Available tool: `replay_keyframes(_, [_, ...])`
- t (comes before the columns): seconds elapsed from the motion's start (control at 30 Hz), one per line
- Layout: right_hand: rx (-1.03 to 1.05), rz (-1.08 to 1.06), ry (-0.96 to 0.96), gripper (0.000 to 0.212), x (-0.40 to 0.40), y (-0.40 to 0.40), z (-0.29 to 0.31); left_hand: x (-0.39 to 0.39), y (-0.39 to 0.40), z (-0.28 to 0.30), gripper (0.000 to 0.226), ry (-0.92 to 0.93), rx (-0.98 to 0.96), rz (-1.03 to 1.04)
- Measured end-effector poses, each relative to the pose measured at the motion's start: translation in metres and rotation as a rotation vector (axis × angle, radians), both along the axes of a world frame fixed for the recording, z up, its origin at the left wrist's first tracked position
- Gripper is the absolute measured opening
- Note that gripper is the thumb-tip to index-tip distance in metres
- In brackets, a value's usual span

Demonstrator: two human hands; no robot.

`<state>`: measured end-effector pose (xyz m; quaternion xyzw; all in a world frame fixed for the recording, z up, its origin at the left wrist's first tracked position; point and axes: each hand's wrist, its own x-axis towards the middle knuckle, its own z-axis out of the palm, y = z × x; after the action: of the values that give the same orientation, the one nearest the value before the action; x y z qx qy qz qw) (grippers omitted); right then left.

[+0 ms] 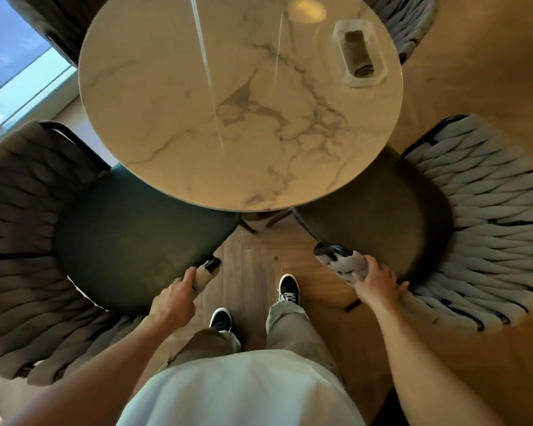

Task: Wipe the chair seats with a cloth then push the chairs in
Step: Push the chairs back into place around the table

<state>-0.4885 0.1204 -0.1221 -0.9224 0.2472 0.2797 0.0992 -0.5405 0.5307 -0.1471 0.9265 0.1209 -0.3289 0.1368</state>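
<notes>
beside table [240, 99]: left hand [173, 302], right hand [376, 281] grip woven chair arms, seemingly; dark seats.

A chair [114, 241] stands left and another chair [443, 229] right of the person's feet, both seats partly under the round desk [197, 103], which carries a tray [360, 53] at its far right, with two more chairs behind.

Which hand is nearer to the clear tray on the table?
Right. The right hand grips the right chair's arm, below the clear tray. The left hand grips the left chair's arm, farther across.
</notes>
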Motion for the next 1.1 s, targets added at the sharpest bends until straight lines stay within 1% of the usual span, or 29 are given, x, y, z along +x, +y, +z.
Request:
replay_keyframes(0.07, [-0.004,0.011,0.005,0.054,0.001,0.002,-0.001,-0.001,-0.001,0.002,0.071,0.001,0.004,0.004])
replay_keyframes(0.17, [0.002,-0.014,-0.017,0.044,0.002,0.004,0.001,-0.004,-0.002,0.002,0.071,0.006,-0.002,0.011])
replay_keyframes(0.23, [-0.002,-0.018,-0.023,0.040,0.002,0.005,0.003,-0.007,-0.002,0.003,0.070,0.006,-0.013,0.011])
replay_keyframes(0.37, [0.006,-0.005,-0.027,0.041,-0.006,0.009,0.001,-0.014,-0.001,0.003,0.070,0.005,-0.033,0.027])
replay_keyframes(0.57, [-0.009,0.033,-0.034,0.039,-0.024,0.020,-0.002,-0.016,-0.002,0.009,0.063,-0.029,-0.004,0.002])
replay_keyframes(0.77, [-0.026,0.047,-0.045,0.042,-0.032,0.022,-0.002,-0.024,0.003,0.010,0.057,-0.039,0.006,0.026])
replay_keyframes(0.93, [-0.032,0.061,-0.074,0.041,-0.036,0.018,-0.003,-0.032,0.005,0.011,0.064,-0.056,0.014,0.005])
replay_keyframes(1.1, [-0.041,0.066,-0.074,0.041,-0.036,0.021,-0.002,-0.028,0.002,0.013,0.066,-0.021,-0.023,0.010])
